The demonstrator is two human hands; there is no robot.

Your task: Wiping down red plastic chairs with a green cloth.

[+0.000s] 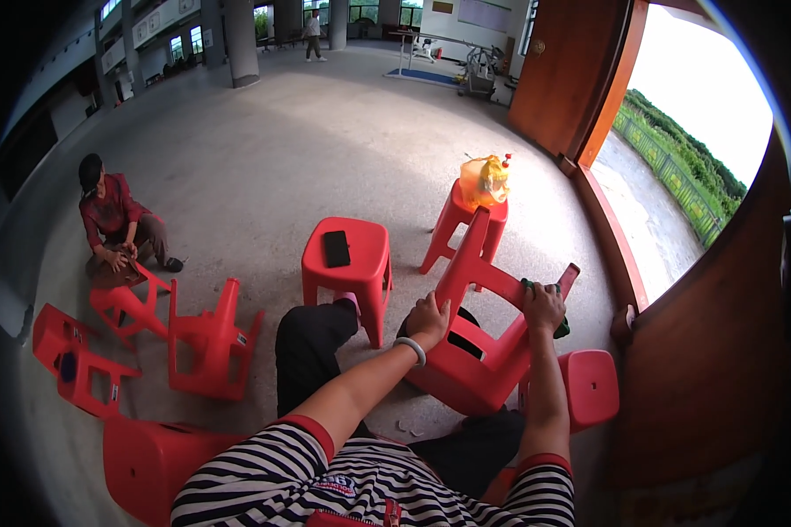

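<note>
A red plastic stool (470, 378) lies tipped over in front of me, its legs pointing up and away. My left hand (428, 320) is wrapped round one of its legs, and a pale bracelet circles that wrist. At the stool's other side my right hand (544, 307) presses a dark green cloth (562, 328) against a leg. Most of the cloth is hidden under the fingers. Just left of the held stool, an upright red stool (346, 249) carries a black phone or wallet (336, 249).
Beyond, another stool (460, 213) bears an orange plastic bag (483, 182). Several red stools (211, 342) lie tipped at left, near a seated person (119, 211) handling one. A small red stool (592, 386) stands at right, by the open doorway (620, 237). A pillar (241, 44) rises far back.
</note>
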